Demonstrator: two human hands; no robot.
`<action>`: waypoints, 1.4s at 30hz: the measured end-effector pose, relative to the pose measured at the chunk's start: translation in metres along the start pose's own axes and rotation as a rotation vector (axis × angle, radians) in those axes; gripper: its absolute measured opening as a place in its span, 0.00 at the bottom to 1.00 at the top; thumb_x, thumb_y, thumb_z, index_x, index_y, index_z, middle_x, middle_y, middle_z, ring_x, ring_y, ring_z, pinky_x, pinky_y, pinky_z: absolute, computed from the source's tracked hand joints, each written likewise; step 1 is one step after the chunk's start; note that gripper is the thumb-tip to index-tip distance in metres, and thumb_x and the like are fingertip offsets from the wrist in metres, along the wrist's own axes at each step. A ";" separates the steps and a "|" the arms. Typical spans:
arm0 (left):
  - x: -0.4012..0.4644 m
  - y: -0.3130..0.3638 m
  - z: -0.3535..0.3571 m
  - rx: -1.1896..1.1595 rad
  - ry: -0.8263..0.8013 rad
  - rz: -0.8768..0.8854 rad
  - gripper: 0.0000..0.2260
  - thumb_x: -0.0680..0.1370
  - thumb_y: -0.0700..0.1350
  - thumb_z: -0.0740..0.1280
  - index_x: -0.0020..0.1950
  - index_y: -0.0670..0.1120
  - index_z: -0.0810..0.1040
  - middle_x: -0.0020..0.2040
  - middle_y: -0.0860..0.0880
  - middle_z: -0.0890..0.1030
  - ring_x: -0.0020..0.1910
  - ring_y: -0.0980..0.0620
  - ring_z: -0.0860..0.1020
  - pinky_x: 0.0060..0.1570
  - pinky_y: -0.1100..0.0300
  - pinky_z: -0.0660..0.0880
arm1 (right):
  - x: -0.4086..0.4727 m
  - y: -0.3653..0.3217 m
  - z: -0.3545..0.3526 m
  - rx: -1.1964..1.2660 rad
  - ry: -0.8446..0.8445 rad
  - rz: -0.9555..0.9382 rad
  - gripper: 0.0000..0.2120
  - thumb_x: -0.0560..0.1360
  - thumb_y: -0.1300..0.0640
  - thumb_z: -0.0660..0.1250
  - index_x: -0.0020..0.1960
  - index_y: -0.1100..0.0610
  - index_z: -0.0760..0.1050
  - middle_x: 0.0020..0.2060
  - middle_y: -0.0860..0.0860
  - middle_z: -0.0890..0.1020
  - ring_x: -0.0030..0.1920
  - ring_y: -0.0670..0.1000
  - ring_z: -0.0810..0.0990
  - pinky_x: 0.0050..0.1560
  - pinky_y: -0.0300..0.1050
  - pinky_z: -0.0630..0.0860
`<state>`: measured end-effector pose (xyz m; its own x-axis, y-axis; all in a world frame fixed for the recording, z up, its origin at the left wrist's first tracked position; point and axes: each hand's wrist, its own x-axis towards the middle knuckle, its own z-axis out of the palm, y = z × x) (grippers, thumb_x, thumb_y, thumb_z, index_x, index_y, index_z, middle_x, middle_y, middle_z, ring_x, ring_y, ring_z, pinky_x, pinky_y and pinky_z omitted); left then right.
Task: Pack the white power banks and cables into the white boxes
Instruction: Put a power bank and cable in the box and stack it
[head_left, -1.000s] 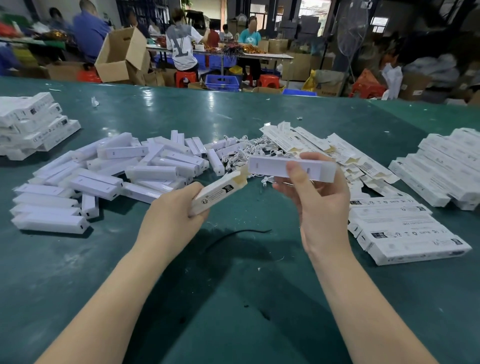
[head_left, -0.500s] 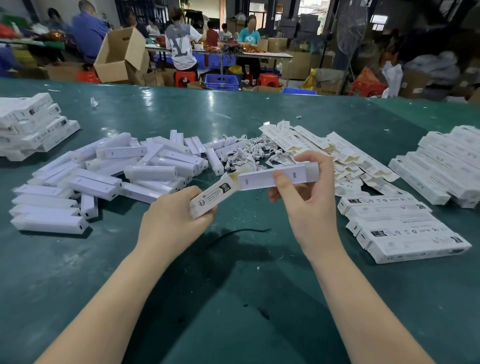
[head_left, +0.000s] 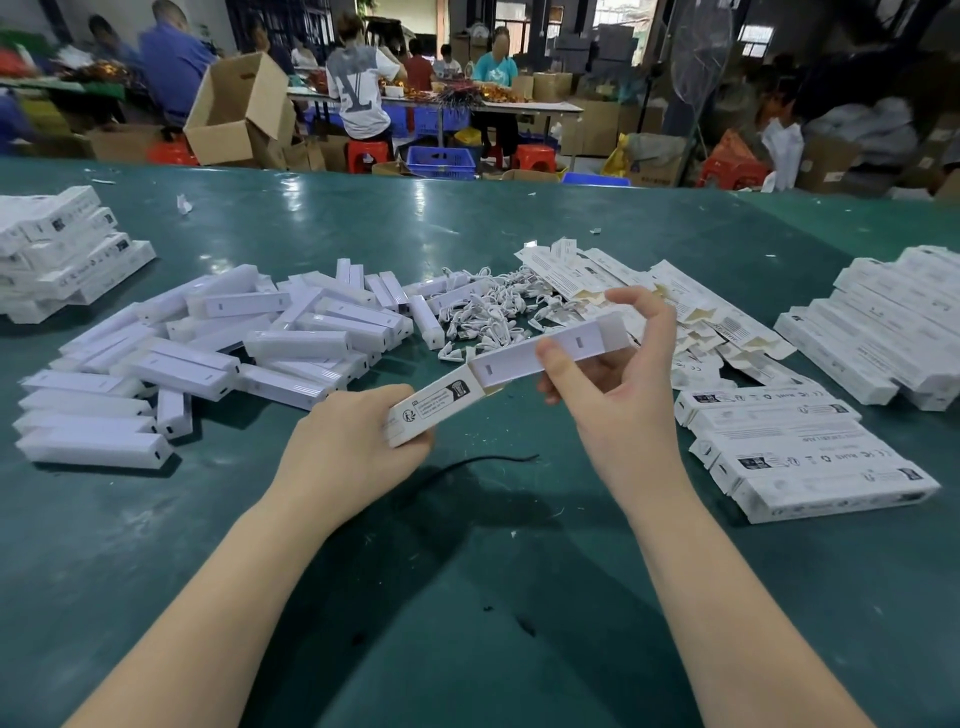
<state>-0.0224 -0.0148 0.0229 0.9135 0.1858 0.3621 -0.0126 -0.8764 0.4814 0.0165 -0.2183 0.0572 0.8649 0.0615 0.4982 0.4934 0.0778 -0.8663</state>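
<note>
Both forearms reach in bare from the bottom edge, over the green table (head_left: 467, 597). Left hand (head_left: 345, 449), knuckles up, fingers curled round the lower end of a white box (head_left: 434, 408), printed card, slim and rectangular, tilted up to the right. Right hand (head_left: 615, 384) pinches a white power bank (head_left: 545, 353), thumb on its front face, fingers behind, index raised over the far end; smooth matte plastic bar, its near end just inside the box's open mouth, most of it sticking out. Loose pile of power banks (head_left: 249, 338) left of centre, glossy blocks lying at all angles. Flat unfolded box blanks (head_left: 649, 291) behind the right hand. Filled boxes stacked far right (head_left: 893, 332), near right (head_left: 810, 457) and far left (head_left: 62, 249). Tangle of short white cables (head_left: 483, 312) mid-table. Thin black strand (head_left: 483, 460) below the hands.
</note>
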 end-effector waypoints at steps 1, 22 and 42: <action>0.000 0.000 0.000 -0.012 0.007 0.000 0.09 0.72 0.51 0.66 0.36 0.49 0.71 0.30 0.54 0.75 0.33 0.53 0.73 0.30 0.58 0.67 | -0.001 -0.001 0.001 -0.011 0.014 -0.008 0.24 0.74 0.60 0.73 0.58 0.42 0.63 0.40 0.63 0.80 0.38 0.59 0.81 0.40 0.43 0.80; -0.003 0.009 -0.001 -0.122 0.022 -0.038 0.07 0.72 0.50 0.69 0.39 0.49 0.74 0.30 0.52 0.76 0.32 0.51 0.74 0.34 0.54 0.72 | -0.015 0.008 0.023 -0.292 -0.300 -0.106 0.05 0.77 0.51 0.64 0.50 0.46 0.78 0.60 0.49 0.75 0.69 0.46 0.69 0.70 0.47 0.67; 0.001 0.004 0.004 -0.495 0.164 -0.163 0.07 0.74 0.50 0.69 0.42 0.50 0.74 0.30 0.52 0.73 0.28 0.59 0.67 0.28 0.69 0.65 | 0.077 0.097 0.005 -1.175 -0.325 0.140 0.21 0.76 0.40 0.65 0.61 0.53 0.79 0.55 0.54 0.81 0.59 0.57 0.76 0.59 0.52 0.74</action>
<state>-0.0204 -0.0198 0.0220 0.8446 0.4031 0.3524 -0.1029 -0.5238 0.8456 0.1306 -0.2011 0.0116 0.9369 0.2558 0.2383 0.3266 -0.8835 -0.3357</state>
